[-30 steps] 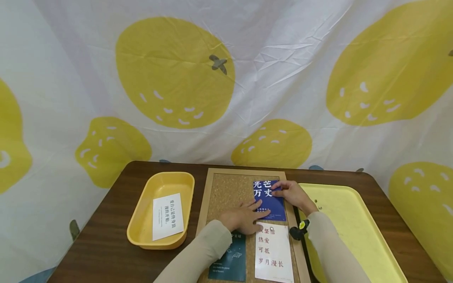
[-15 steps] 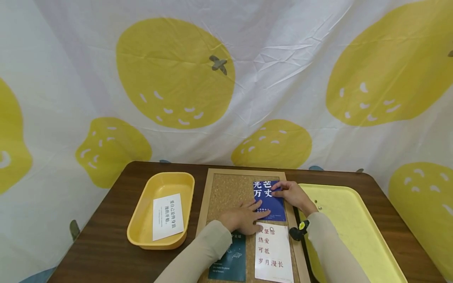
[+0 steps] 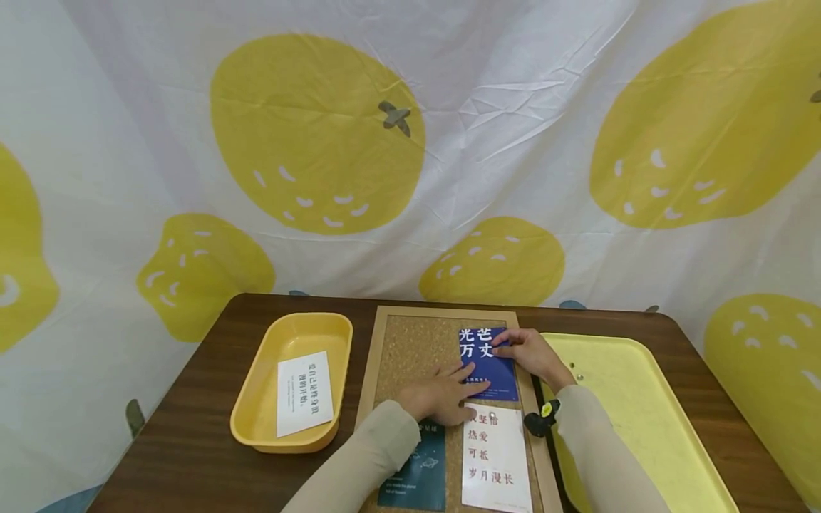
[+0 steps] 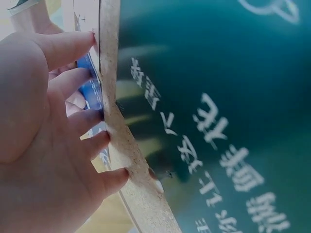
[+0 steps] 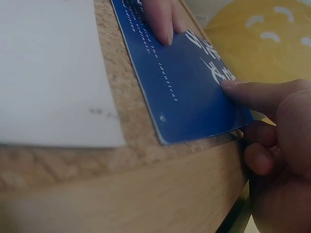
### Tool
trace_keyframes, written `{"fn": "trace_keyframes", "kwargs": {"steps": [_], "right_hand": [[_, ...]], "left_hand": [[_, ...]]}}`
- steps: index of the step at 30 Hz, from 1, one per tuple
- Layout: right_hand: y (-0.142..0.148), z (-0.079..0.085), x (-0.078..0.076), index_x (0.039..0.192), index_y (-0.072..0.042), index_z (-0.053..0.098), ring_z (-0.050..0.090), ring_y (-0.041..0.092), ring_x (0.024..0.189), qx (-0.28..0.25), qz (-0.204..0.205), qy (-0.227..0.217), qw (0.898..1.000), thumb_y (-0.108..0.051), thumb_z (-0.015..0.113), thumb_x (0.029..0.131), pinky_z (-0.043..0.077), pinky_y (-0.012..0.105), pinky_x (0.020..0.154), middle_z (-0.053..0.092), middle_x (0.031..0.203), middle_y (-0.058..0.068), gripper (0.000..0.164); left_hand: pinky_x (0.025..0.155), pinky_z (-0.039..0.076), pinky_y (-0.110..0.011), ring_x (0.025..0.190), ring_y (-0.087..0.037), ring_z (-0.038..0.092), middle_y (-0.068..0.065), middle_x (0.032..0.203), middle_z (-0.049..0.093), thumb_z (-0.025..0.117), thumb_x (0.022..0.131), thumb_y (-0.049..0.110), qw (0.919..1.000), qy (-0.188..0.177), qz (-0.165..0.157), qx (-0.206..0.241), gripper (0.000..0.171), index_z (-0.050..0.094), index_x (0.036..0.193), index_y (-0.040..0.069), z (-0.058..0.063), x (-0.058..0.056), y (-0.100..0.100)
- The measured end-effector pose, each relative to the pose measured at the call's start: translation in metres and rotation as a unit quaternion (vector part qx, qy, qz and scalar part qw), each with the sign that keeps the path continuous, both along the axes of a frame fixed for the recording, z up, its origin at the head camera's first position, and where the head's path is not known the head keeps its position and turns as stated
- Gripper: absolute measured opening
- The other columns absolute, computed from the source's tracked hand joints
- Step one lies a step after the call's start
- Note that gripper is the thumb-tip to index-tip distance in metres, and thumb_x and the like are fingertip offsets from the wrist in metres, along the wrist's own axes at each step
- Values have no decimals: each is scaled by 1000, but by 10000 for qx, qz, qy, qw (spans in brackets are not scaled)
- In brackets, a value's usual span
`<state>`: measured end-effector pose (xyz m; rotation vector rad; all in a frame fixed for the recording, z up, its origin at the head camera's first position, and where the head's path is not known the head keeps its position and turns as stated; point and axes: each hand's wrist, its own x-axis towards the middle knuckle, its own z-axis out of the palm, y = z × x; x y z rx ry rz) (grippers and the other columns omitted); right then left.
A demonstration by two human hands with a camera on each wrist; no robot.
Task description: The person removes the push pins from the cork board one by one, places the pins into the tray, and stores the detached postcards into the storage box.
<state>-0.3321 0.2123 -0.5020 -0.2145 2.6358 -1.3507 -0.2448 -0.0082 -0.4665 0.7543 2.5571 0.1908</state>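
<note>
A blue card [image 3: 503, 370] with white lettering lies at the upper right of the framed cork board [image 3: 410, 335]. My left hand [image 3: 442, 395] is spread, fingertips touching the card's lower left part. My right hand [image 3: 529, 353] holds the card at its right side: one digit rests on its face, the other fingers curl by its edge in the right wrist view. Below it is a white card [image 3: 497, 467] with red characters and a small round pin near its top. A dark teal card [image 3: 420, 474] lies to its left, partly under my left sleeve.
A yellow-orange basin [image 3: 256, 406] stands left of the board with a white printed card [image 3: 304, 392] in it. To the right lies a pale yellow tray [image 3: 635, 399], with a few tiny pins near its left edge. A fruit-print cloth [image 3: 449, 164] hangs behind the table.
</note>
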Motion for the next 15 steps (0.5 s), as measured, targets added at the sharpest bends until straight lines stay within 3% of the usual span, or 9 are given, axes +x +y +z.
{"fn": "trace_keyframes", "kwargs": {"steps": [15], "right_hand": [[-1, 1, 1, 99, -8, 75, 58, 25, 94, 18, -50, -15, 10000, -15, 71, 91, 40, 37, 85, 70, 105, 10, 11]], "left_hand": [[120, 23, -48, 152, -26, 19, -2, 165, 21, 54, 99, 42, 9979, 195, 137, 609, 56, 37, 153, 38, 10, 3, 0]]}}
